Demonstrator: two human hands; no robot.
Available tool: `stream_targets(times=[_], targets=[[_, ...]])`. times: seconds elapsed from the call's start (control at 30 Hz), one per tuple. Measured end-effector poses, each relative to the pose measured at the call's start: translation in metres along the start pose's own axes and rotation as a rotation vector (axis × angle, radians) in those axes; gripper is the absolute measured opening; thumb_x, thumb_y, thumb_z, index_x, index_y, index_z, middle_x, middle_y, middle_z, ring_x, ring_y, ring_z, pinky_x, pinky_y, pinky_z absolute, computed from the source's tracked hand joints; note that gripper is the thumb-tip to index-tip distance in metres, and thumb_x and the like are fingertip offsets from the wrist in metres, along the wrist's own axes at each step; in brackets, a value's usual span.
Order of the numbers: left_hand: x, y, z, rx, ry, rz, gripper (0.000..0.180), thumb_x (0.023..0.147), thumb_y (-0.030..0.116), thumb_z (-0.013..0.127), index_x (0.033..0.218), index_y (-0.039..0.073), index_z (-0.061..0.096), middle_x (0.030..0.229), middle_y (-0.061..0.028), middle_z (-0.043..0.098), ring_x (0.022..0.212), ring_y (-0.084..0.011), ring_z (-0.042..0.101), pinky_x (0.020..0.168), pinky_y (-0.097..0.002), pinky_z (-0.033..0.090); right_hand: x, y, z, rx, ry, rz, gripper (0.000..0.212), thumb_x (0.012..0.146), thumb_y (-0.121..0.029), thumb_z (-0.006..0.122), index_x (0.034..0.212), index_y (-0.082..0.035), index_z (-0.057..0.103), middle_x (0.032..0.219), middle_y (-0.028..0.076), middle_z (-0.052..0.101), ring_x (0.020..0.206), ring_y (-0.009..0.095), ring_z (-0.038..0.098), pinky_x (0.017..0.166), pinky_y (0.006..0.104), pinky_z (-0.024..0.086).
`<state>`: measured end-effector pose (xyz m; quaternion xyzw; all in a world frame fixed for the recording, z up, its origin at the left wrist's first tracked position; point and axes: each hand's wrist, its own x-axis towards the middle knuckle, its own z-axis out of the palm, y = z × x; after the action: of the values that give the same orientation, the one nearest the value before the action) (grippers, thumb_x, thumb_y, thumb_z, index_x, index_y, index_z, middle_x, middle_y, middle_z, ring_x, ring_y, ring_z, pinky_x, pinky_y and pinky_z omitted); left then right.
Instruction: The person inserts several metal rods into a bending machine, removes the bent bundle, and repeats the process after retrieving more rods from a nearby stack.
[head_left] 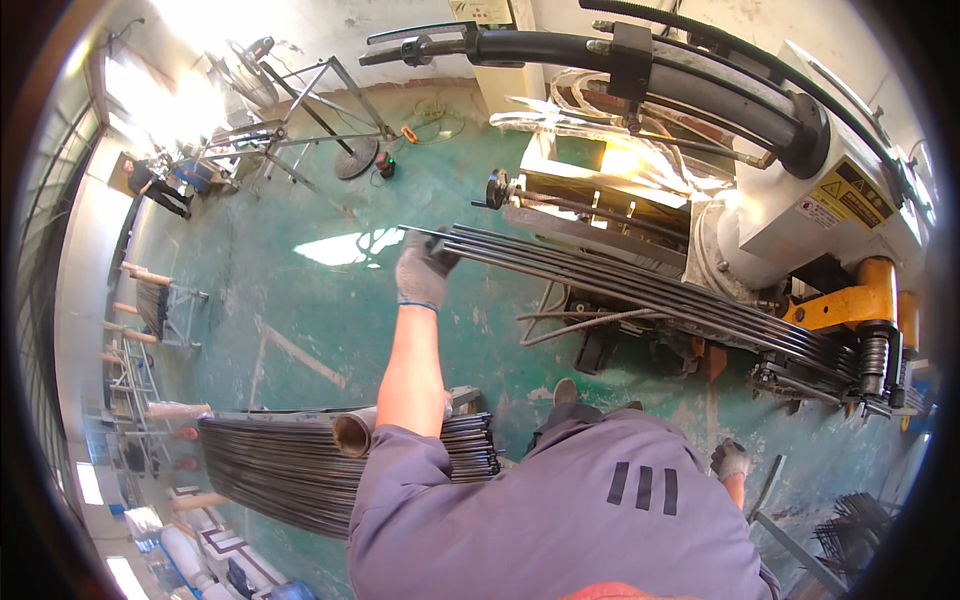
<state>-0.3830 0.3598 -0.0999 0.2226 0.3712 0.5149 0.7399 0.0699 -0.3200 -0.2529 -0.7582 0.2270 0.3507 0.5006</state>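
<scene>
My left hand (pixel 423 272), in a grey work glove, reaches forward with its fingers closed around the near-left ends of long, thin metal rods (pixel 600 278). One rod tip pokes out past the fingers. The rods lie side by side, slanting down to the right across the front of a machine (pixel 745 235). Their far ends reach a yellow-armed clamp part (pixel 845 305) with a coil spring. Low at my right side hangs my right hand (pixel 732 459), gloved too; its fingers are too small and dark to read, and no object shows in it.
A large stack of dark metal rods (pixel 290 470) lies at my left, a cardboard tube (pixel 352 434) on it. More rods (pixel 855 525) sit at the lower right, near a metal frame (pixel 800 550). Far left, a person (pixel 160 188) stands near a metal stand (pixel 300 120).
</scene>
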Motion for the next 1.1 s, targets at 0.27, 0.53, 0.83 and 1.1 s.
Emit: stream_targets(times=[0.27, 0.53, 0.83, 1.1], targets=[[-0.001, 0.034, 0.034, 0.247, 0.080, 0.162, 0.051, 0.113, 0.039, 0.048, 0.150, 0.004, 0.041, 0.143, -0.0174, 0.058, 0.104, -0.0380, 0.069, 0.084, -0.0495, 0.062, 0.010, 0.035, -0.033, 0.020, 0.084, 0.071, 0.015, 0.104, -0.019, 0.062, 0.105, -0.005, 0.057, 0.071, 0.007, 0.057, 0.049, 0.022, 0.052, 0.040, 0.0381, 0.033], [-0.047, -0.018, 0.041, 0.078, -0.205, -0.057, 0.055, 0.113, 0.046, 0.046, 0.150, 0.006, 0.047, 0.135, -0.0161, 0.063, 0.117, -0.0380, 0.067, 0.097, -0.0579, 0.058, 0.042, 0.091, -0.065, 0.142, 0.034, 0.216, 0.015, 0.102, -0.025, 0.064, 0.114, -0.019, 0.056, 0.075, 0.008, 0.060, 0.057, 0.030, 0.057, 0.046, 0.0479, 0.036], [-0.052, -0.020, 0.055, 0.082, -0.209, -0.014, 0.043, 0.115, 0.037, 0.043, 0.149, 0.011, 0.048, 0.134, -0.0166, 0.064, 0.119, -0.0392, 0.066, 0.100, -0.0618, 0.057, 0.026, 0.087, -0.064, 0.209, 0.028, 0.210, 0.019, 0.100, -0.024, 0.065, 0.117, -0.017, 0.060, 0.075, 0.009, 0.062, 0.056, 0.030, 0.060, 0.045, 0.0461, 0.040], [-0.043, -0.016, 0.042, 0.437, -0.205, 0.025, 0.063, 0.105, 0.045, 0.065, 0.155, 0.011, 0.045, 0.123, -0.0130, 0.068, 0.098, -0.0340, 0.074, 0.082, -0.0513, 0.064, 0.033, 0.116, -0.086, 0.024, 0.080, 0.194, 0.013, 0.102, -0.023, 0.059, 0.102, -0.011, 0.060, 0.073, 0.009, 0.064, 0.059, 0.026, 0.061, 0.047, 0.0437, 0.044]])
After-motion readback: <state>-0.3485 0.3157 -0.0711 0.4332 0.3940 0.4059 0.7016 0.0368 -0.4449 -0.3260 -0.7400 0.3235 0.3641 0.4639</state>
